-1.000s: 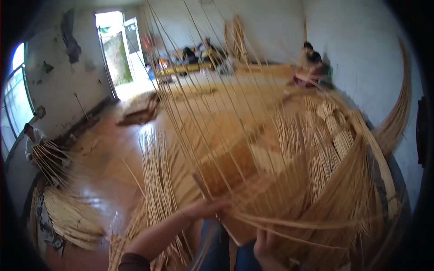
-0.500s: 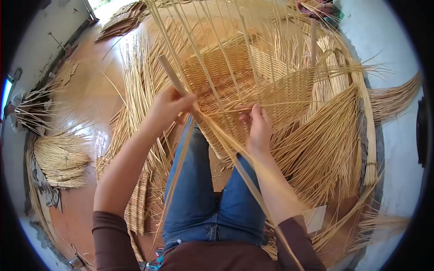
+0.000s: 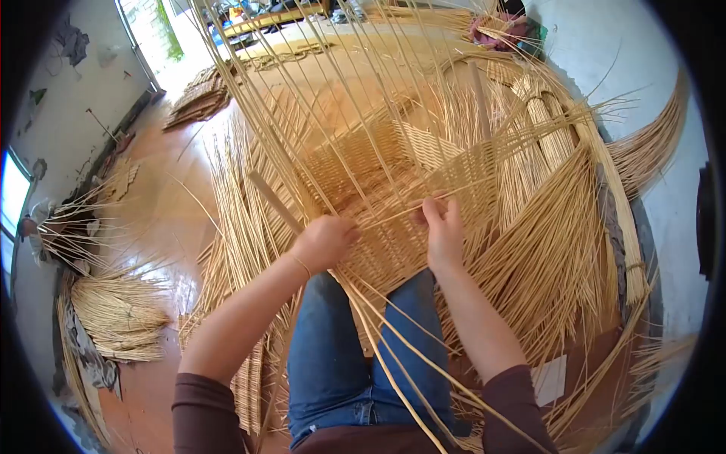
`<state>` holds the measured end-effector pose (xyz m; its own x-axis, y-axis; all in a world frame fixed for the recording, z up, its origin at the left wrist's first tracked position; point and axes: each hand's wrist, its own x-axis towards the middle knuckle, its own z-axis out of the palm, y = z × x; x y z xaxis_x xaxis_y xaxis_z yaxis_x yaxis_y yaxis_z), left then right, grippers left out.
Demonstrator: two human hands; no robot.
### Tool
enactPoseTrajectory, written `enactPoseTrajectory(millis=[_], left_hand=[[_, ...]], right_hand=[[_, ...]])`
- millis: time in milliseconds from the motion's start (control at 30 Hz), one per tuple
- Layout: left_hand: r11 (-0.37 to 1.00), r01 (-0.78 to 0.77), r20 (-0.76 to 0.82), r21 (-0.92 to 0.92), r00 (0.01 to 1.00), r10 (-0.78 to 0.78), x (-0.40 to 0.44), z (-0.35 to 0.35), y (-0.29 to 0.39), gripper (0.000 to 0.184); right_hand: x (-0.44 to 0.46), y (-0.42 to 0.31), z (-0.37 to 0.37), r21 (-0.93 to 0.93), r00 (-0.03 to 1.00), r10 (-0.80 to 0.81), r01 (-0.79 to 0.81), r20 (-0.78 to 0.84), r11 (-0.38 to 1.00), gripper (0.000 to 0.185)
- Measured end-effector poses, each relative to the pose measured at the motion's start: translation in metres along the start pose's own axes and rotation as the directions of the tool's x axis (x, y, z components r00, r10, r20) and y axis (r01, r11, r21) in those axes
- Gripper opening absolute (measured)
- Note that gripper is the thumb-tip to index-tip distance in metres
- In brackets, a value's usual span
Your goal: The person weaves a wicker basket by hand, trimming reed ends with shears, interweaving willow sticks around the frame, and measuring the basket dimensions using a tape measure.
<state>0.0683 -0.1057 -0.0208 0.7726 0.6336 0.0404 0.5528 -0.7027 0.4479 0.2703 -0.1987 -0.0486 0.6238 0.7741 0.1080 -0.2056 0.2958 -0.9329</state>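
Observation:
A half-woven wicker basket [image 3: 454,189] stands tilted before my knees, with long upright wicker stakes [image 3: 344,91] rising from its near edge. My left hand [image 3: 325,242] is closed at the basket's near-left corner, beside a thick wooden post [image 3: 274,200]; its fingertips are partly hidden among the wicker strands there. My right hand [image 3: 444,233] pinches a thin strand along the near edge, thumb against forefinger. Between my two hands the strand [image 3: 386,217] runs nearly level across the stakes. Loose wicker strands [image 3: 408,344] trail from the corner over my jeans to the lower right.
A large fan of loose wicker [image 3: 544,257] lies to my right, with tied bundles [image 3: 631,265] along the wall. More long wicker [image 3: 234,181] is spread on the left. A bound sheaf [image 3: 117,318] lies further left. A second wooden post [image 3: 480,98] stands at the basket's far right.
My left hand has left the wooden post and moved down and right to the stakes at the corner. My right hand stays on the strand, slightly lower in view. The camera view has tilted up.

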Motion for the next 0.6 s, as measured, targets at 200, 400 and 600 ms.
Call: enactPoseTrajectory(millis=[200, 400, 600], left_hand=[[0.993, 0.112, -0.198, 0.038, 0.975, -0.102, -0.002, 0.015, 0.01, 0.023], [0.989, 0.15, -0.24, 0.018, 0.96, -0.141, -0.004, 0.014, 0.006, 0.023], [0.982, 0.188, -0.189, 0.002, 0.965, -0.184, 0.0, 0.019, 0.004, 0.02]], right_hand=[[0.035, -0.05, 0.064, -0.657, 0.834, -0.148, 0.516, 0.532, 0.55, 0.026], [0.055, -0.07, 0.112, -0.488, 0.568, -0.002, 0.708, 0.823, 0.51, 0.025], [0.045, -0.067, 0.105, -0.627, 0.702, -0.188, 0.703, 0.687, 0.337, 0.051]])
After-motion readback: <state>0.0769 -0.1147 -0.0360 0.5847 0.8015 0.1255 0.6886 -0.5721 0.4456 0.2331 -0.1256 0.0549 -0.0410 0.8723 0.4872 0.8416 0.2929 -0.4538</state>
